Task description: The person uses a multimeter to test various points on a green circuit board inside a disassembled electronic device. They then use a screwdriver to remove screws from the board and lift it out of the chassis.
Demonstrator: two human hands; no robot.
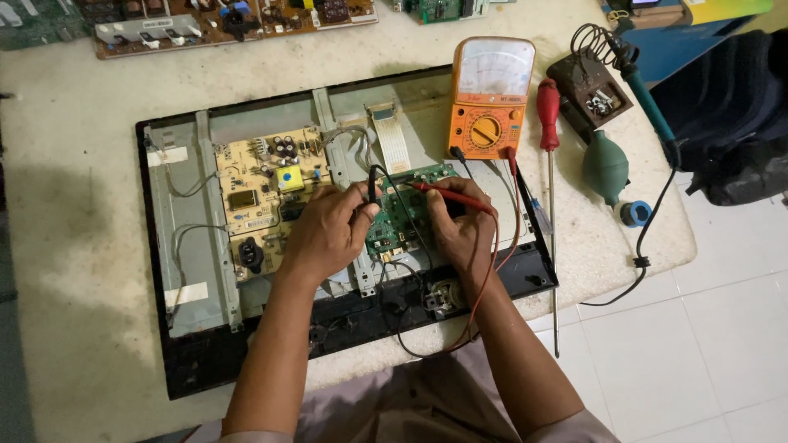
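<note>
A person's left hand grips a black test probe and the right hand a red test probe, both tips down on the small green circuit board inside an opened flat-screen television chassis. The back cover is already off, probing is evidently under way, and reassembly remains. The orange analogue multimeter sits just behind; the dark soldering-iron stand holds small metal bits (too small to identify).

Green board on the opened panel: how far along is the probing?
Done: the panel's back is off, with the yellow power board and green board exposed, and the orange analog meter leaded up. In hand: left hand holds the black probe, right hand the red probe, both over the green board. Left: the red screwdriver and soldering iron lie aside; the meter reading is illegible.
</note>
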